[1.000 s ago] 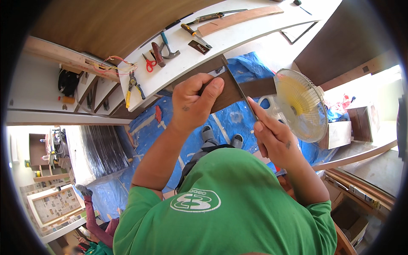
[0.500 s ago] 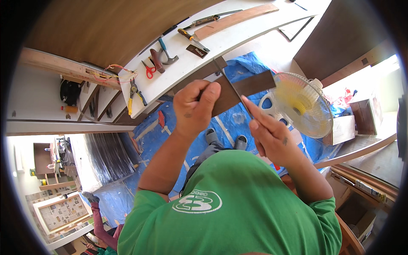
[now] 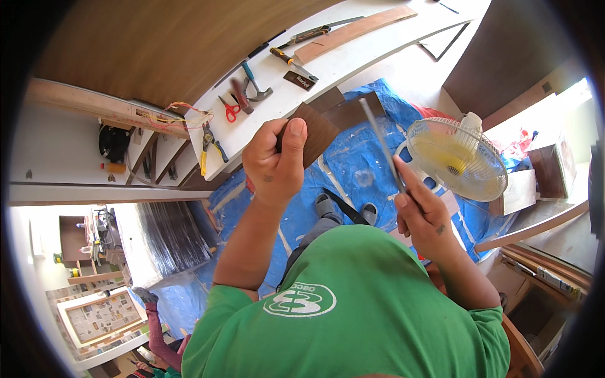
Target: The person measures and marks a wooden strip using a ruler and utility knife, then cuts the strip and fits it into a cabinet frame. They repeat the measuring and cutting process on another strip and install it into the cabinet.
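Observation:
My left hand (image 3: 275, 160) is closed on a small dark brown wood panel (image 3: 320, 133), thumb on its face and fingers behind. In my right hand (image 3: 423, 211) is a long, thin grey metal file (image 3: 379, 138), index finger stretched along it. Its handle end is hidden in the hand. The file points up and away, apart from the panel's right edge. Beyond the panel lies another dark brown board (image 3: 357, 112), partly covered by it.
A white worktop (image 3: 220, 142) carries pliers (image 3: 207, 142), red scissors (image 3: 230, 111), a hammer (image 3: 255, 85), a chisel (image 3: 293, 63) and a wood strip (image 3: 356, 34). A fan (image 3: 455, 157) stands at right on blue sheeting (image 3: 359, 170). Another person's leg (image 3: 157, 327) shows at lower left.
The file has come away from the panel's edge, and my right hand has shifted right. My left hand has moved slightly left and turned the panel.

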### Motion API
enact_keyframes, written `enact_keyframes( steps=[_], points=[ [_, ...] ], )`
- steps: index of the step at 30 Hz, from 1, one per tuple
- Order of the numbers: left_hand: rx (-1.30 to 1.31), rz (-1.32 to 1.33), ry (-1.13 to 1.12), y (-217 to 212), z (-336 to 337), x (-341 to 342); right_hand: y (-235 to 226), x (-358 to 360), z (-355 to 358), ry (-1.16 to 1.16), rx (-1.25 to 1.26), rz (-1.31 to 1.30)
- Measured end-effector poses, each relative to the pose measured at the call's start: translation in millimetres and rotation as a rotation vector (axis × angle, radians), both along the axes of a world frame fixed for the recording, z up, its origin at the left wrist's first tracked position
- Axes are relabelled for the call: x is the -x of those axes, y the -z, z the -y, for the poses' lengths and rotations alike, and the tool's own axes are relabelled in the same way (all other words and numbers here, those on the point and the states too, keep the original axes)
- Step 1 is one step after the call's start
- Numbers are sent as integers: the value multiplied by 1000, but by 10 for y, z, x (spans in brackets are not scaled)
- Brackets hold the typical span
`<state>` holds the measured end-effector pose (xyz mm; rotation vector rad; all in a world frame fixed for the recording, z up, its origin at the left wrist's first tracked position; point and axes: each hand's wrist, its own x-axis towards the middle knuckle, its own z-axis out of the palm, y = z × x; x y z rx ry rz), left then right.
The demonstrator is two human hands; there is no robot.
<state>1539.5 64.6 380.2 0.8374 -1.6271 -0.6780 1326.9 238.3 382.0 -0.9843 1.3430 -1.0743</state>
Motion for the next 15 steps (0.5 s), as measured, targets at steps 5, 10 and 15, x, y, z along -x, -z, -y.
enact_keyframes(
  steps=[5,10,15],
  points=[
    [30,23,-35,-11,22,3,7,-18,12,-35,129,-40],
    [-73,-34,116,-7,-97,39,-28,-18,160,-97,249,-100],
    [-101,-2,133,38,-186,102,54,-34,321,-135,260,-49]
  ],
)
